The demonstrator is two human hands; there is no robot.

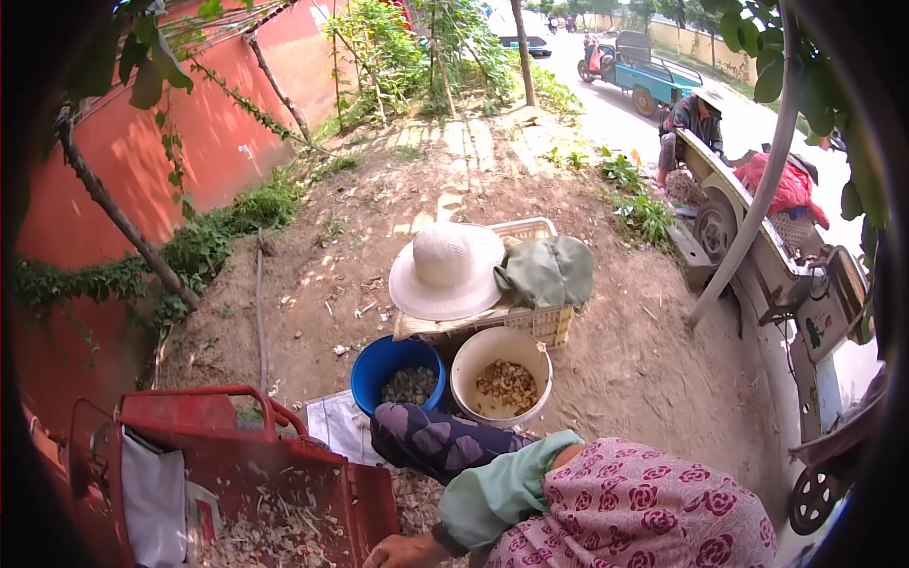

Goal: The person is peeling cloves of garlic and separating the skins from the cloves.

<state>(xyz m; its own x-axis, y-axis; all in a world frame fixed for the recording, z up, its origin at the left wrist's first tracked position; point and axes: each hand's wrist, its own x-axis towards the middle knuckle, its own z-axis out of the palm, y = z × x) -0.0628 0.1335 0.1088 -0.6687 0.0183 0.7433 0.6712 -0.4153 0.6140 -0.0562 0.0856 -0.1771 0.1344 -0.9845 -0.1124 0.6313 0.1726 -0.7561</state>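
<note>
At the bottom edge, my right hand [406, 552] is at the near end of a red metal cart bed [373, 500]; its fingers are partly cut off, so I cannot tell what they hold. My arm wears a pale green sleeve cover [490, 490] below a pink rose-patterned sleeve [646, 497]. Dry, papery scraps [277, 529] lie in the bed. Beyond my dark floral trouser leg [440, 440] stand a blue bucket [362, 376] with small greyish pieces and a white bucket [461, 362] with yellow-brown pieces. My left hand is out of view.
A pale sun hat [454, 270] and a grey-green cloth [550, 273] rest on a plastic crate [561, 326]. A leaning pole [753, 206] stands at right, near a cart [738, 192] and a seated person [692, 128]. A red wall [106, 184] runs along the left.
</note>
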